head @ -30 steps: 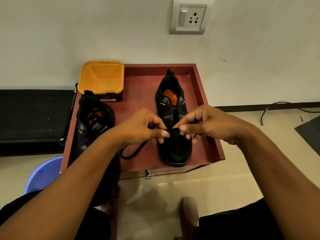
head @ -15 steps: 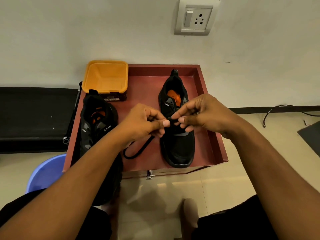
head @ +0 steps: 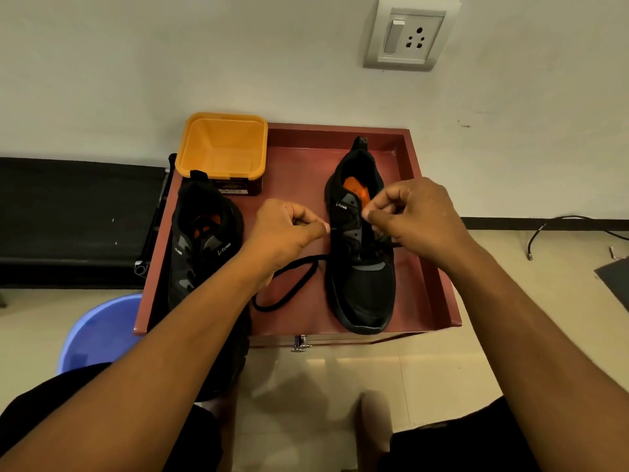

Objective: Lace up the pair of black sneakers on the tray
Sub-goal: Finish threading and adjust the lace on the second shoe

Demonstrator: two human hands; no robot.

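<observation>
Over the sneaker (head: 360,284) at 3 o'clock on the tray (head: 299,172), with your left hand (head: 289,229) and right hand (head: 415,219) each pinching lace (head: 299,261), pull both ends evenly taut.

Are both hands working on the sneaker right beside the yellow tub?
No, the left hand and right hand both pinch the black lace at the other sneaker, away from the yellow tub.

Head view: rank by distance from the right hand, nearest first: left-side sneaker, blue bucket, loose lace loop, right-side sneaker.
1. Right-side sneaker: directly under the right hand.
2. Loose lace loop: middle of the tray, between the sneakers.
3. Left-side sneaker: tray's left edge.
4. Blue bucket: below the tray, far left.
</observation>
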